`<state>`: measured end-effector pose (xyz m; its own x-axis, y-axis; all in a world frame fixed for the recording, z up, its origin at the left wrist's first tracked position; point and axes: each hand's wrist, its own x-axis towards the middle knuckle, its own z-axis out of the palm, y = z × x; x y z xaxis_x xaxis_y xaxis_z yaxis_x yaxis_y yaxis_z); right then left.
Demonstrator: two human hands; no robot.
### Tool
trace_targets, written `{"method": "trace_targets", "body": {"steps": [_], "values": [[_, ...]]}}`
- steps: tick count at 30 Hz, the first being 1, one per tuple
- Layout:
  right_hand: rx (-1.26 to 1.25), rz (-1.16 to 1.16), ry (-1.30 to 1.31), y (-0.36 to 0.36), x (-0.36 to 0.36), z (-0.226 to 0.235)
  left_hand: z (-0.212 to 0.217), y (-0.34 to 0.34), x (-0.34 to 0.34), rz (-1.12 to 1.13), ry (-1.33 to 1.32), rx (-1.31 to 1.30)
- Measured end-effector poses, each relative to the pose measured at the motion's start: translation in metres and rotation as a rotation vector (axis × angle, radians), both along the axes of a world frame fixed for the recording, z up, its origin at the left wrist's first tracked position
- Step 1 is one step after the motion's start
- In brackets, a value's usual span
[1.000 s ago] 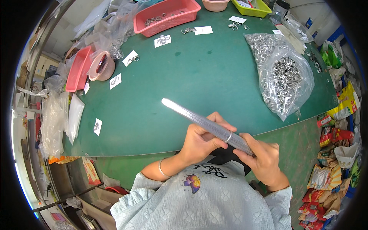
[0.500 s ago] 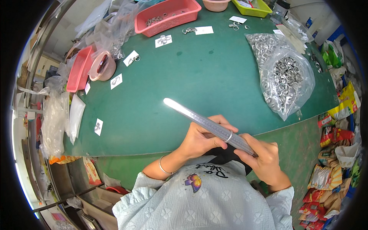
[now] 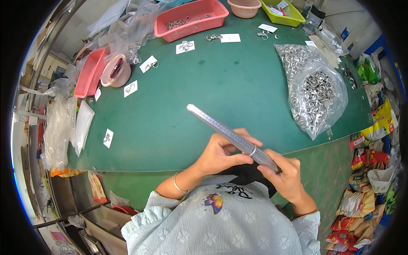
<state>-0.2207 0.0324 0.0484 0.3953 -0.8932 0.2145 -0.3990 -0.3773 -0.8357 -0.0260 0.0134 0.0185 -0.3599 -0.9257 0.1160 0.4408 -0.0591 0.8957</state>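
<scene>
A long grey tapered ring mandrel (image 3: 216, 126) with fine graduations slants in front of me, its thin tip toward the upper left. Around its thicker part sits a silver ring (image 3: 253, 151). My left hand (image 3: 216, 155) is closed there, thumb on the near side and fingers on the far side, pinching at the ring. The thick end rests in the grip of my right hand (image 3: 285, 171), with the thumb below and fingers curled over. Both hands are held at the near edge of the green table (image 3: 170, 127).
On the right lies a clear plastic bag (image 3: 316, 91) full of silver rings. Paper slips with small groups of rings (image 3: 185, 46) curve along the far and left sides. Pink baskets (image 3: 193, 29), a pink tub (image 3: 123, 76) and a lime tray (image 3: 284, 18) stand beyond.
The mandrel has tilted slightly and its bright glare has faded, so the markings show more. Both hands keep their hold, and the whole view has shifted a little.
</scene>
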Motion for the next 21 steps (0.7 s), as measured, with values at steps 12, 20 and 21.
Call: {"method": "trace_targets", "body": {"steps": [12, 20, 21], "values": [[-0.266, -0.048, 0.164, -0.004, 0.000, -0.011, -0.009, 0.005, -0.006, 0.148, -0.013, -0.064], [0.050, -0.006, 0.059, 0.000, -0.018, -0.011, -0.007, -0.015, 0.034, 0.660, 0.324, -0.178], [0.132, -0.038, 0.020, 0.001, -0.021, -0.012, 0.002, -0.016, 0.041, 0.626, 0.342, -0.173]]}}
